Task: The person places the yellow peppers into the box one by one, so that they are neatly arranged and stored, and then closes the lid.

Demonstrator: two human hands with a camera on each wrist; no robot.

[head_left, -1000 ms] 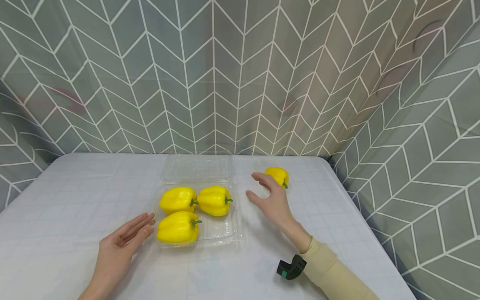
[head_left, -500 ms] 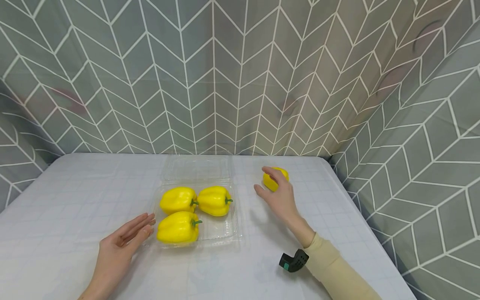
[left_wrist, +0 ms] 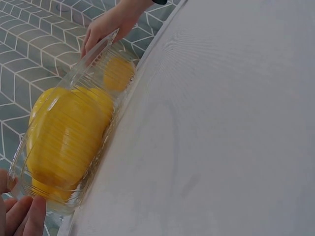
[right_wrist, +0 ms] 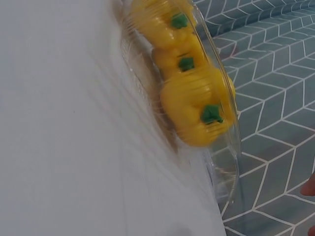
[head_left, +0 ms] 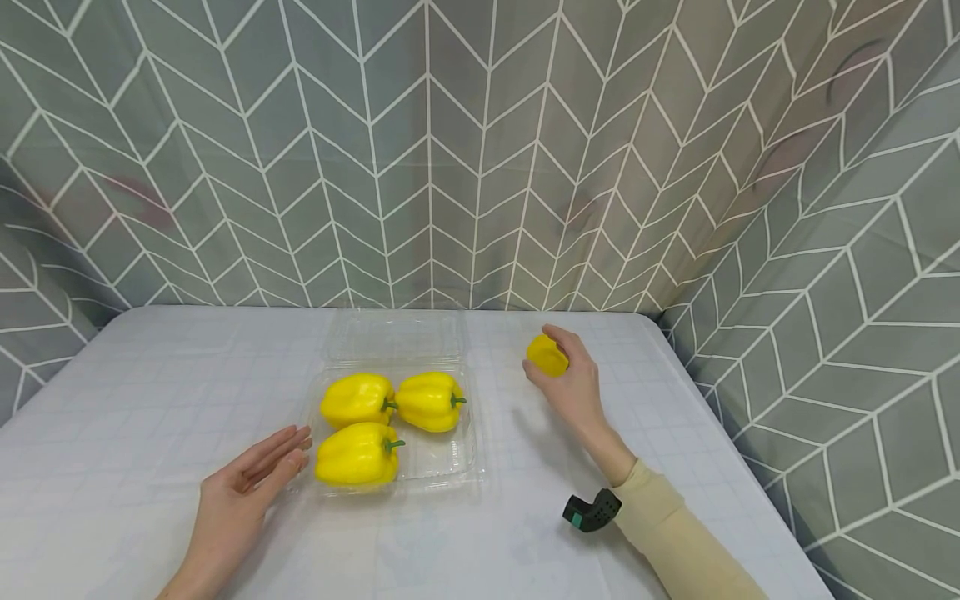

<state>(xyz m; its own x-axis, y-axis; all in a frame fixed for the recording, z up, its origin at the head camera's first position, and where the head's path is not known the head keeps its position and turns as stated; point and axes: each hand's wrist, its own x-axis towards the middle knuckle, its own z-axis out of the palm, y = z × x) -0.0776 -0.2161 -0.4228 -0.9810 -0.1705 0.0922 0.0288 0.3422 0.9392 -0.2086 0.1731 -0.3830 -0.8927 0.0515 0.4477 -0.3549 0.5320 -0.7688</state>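
Note:
Three yellow bell peppers lie in a clear plastic clamshell box (head_left: 438,465) in the head view: a back left pepper (head_left: 356,400), a back right pepper (head_left: 427,400) and a front pepper (head_left: 356,455). My left hand (head_left: 236,496) rests at the box's left edge, fingers fairly straight, fingertips touching or very close to its wall. To the right of the box, my right hand (head_left: 573,387) holds another yellow bell pepper (head_left: 545,357) between thumb and fingers, which hide part of it. In the right wrist view only fingertips (right_wrist: 309,187) show at the right edge.
The box's clear lid (head_left: 393,336) is folded back toward the rear of the white-covered table (head_left: 187,358). Behind and to the right hangs a grey patterned curtain (head_left: 450,167). A black wrist device (head_left: 592,510) sits by the right sleeve.
My right hand has moved right and slightly away from me, onto the lone pepper, and its thumb and fingers have closed round it. The left hand and the box have stayed in place.

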